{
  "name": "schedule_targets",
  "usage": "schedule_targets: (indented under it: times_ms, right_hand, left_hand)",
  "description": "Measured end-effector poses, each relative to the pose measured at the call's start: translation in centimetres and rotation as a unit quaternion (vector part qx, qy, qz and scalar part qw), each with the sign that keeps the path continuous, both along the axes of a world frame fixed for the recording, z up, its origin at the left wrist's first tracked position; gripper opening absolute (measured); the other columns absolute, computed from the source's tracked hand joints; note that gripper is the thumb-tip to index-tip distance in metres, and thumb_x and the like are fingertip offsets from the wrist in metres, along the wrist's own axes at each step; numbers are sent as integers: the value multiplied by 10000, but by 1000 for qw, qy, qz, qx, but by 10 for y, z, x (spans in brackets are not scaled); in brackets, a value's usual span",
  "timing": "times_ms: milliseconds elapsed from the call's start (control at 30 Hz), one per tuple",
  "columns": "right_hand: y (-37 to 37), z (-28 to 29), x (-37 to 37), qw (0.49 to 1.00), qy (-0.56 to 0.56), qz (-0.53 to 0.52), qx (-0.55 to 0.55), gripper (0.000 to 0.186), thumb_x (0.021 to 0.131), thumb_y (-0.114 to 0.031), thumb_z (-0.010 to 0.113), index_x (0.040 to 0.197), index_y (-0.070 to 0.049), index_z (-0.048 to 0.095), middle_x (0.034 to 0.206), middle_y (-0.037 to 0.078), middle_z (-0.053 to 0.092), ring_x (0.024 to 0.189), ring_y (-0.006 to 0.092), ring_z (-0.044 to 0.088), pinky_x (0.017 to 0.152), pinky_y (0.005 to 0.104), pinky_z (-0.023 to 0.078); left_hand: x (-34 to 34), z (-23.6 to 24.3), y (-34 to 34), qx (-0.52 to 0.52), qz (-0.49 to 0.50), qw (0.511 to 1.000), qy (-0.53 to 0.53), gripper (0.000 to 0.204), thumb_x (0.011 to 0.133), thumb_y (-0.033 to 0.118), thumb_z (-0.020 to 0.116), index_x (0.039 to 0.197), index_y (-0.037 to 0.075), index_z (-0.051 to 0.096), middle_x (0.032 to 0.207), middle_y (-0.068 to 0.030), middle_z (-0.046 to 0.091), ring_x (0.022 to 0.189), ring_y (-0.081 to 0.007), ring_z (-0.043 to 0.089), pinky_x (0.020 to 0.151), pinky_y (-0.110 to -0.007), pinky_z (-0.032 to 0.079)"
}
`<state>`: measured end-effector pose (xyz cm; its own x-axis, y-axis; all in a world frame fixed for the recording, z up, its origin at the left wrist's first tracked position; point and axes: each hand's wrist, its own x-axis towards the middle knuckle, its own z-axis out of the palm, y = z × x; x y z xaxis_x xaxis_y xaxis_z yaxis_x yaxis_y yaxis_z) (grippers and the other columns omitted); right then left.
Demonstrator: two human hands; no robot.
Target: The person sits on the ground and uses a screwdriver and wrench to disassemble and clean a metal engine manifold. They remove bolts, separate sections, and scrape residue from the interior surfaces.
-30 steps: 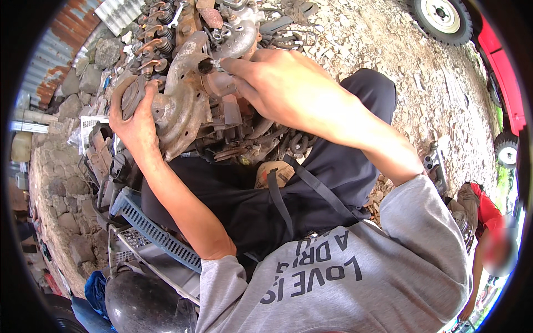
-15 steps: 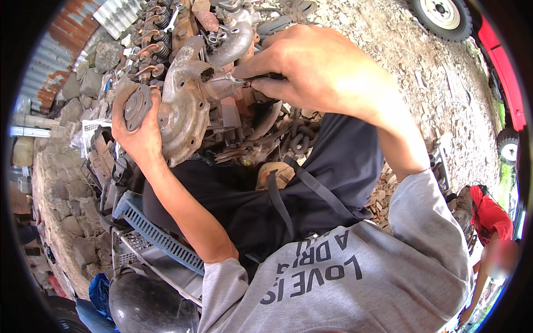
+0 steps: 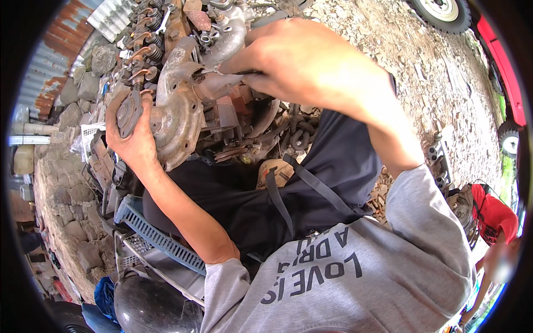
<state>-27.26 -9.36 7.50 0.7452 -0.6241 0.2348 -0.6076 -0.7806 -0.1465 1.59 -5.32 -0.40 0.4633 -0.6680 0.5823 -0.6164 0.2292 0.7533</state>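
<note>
Well, metal housing, disc between left fingers, pipe near right fingers

1. Up and left of the left-hand grip, I see rust-streaked corrugated metal sheets.
2. Down and left of it, rough stonework.
3. Well right of it, I get pale, stony ground in strong daylight.
</note>
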Motion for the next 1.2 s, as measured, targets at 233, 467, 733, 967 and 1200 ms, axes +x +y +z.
schedule_targets:
  times_ms: [233,467,733,967,1200]
  right_hand:
    - [6,9,-16,996,-49,68,1,130,766,-117,655,842,-24,703,776,211,676,769,393,697,654,475,552]
    - [6,-15,5,1000,-13,9,-6,297,819,-127,677,1113,-112,718,829,158,679,843,357,676,743,456,536]
    - [29,2,-8,998,-34,-42,12,237,828,-144,672,1053,-78,706,817,190,665,801,378,677,707,477,544]
    - [33,-22,11,982,-179,-22,47,344,802,-62,708,1142,-98,677,999,144,644,903,369,661,791,452,542]
    - [18,-34,14,907,-407,47,96,290,737,-110,824,988,-66,685,1007,99,651,956,269,664,843,370,538]
  left_hand:
    - [-6,7,3,11,29,999,-32,344,754,95,825,1067,12,711,1052,-82,710,950,-171,651,916,-322,494]
    - [-6,1,0,-2,21,1000,-11,353,752,96,830,1074,13,710,1020,-74,711,941,-162,646,905,-312,495]
    - [-3,2,2,-2,12,999,-31,337,771,66,810,1084,-2,702,1007,-82,711,915,-155,649,901,-301,499]
    - [-5,7,-1,7,26,1000,14,349,755,78,819,1074,-6,703,1005,-79,710,928,-152,643,915,-296,487]
    - [-4,9,-1,13,21,998,53,343,708,114,858,996,17,697,960,-52,703,894,-133,649,843,-280,508]
